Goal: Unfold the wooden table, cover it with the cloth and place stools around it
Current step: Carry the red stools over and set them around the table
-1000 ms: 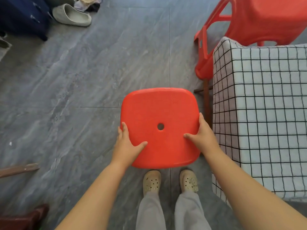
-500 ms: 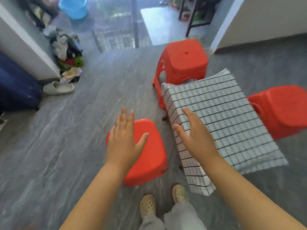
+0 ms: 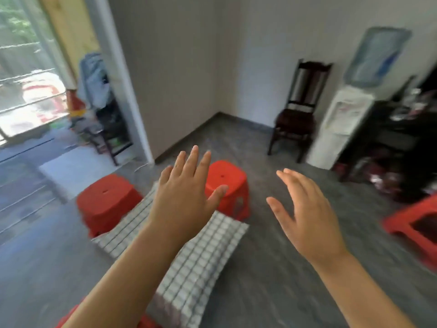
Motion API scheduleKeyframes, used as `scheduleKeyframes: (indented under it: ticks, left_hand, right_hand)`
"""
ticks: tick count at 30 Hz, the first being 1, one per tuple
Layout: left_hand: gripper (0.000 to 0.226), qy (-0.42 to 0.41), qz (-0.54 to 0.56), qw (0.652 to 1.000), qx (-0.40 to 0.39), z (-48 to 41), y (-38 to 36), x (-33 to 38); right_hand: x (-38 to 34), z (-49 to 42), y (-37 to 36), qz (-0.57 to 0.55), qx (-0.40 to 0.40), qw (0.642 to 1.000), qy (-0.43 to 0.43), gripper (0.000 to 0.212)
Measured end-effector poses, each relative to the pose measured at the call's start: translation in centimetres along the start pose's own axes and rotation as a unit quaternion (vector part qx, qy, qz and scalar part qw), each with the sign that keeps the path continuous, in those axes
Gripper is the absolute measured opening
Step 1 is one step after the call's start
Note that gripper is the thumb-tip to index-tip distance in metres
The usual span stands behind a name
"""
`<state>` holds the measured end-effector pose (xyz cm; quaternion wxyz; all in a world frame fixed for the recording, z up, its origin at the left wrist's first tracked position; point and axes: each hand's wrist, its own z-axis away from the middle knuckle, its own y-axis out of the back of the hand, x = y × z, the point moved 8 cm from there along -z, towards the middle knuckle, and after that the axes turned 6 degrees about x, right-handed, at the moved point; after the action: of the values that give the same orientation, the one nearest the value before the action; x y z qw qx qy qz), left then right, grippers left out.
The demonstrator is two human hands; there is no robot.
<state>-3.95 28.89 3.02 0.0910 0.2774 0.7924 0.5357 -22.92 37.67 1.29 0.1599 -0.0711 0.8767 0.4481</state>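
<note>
Currently: left hand (image 3: 186, 197) and right hand (image 3: 305, 214), both empty, fingers spread, raised above cloth-covered table (image 3: 201, 256). Red stools: left stool (image 3: 106, 200) and far stool (image 3: 228, 183) just beside it; right stool (image 3: 416, 228) well apart.

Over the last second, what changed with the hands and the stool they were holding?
Both hands let go of the near stool's seat and rose: the left hand and right hand now hover open and empty. The view swung up from floor to room. Unchanged: the checked cloth stays spread, with two red stools beside it.
</note>
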Motion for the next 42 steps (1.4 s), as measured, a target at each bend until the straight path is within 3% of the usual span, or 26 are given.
scheduleKeyframes:
  ticks: [9, 15, 26, 42]
  left_hand:
    - [0.082, -0.185, 0.052, 0.980, -0.044, -8.3, -8.3, 34.9]
    - [0.079, -0.275, 0.091, 0.954, -0.073, -11.5, -12.4, 51.9]
    - [0.075, -0.384, 0.119, 0.908, -0.116, -21.9, -26.1, 72.7]
    - [0.076, -0.449, 0.139, 0.856, -0.213, -38.6, -46.9, 98.7]
  right_hand:
    - [30.0, 5.0, 21.5, 0.171, 0.050, 0.964, -0.195, 0.071]
    - [43.1, 8.9, 30.0, 0.210, 0.081, 0.929, -0.295, 0.076]
    - [63.2, 9.0, 33.1, 0.242, 0.089, 0.874, -0.412, 0.078]
    - [94.8, 2.4, 32.7, 0.222, 0.073, 0.824, -0.516, 0.069]
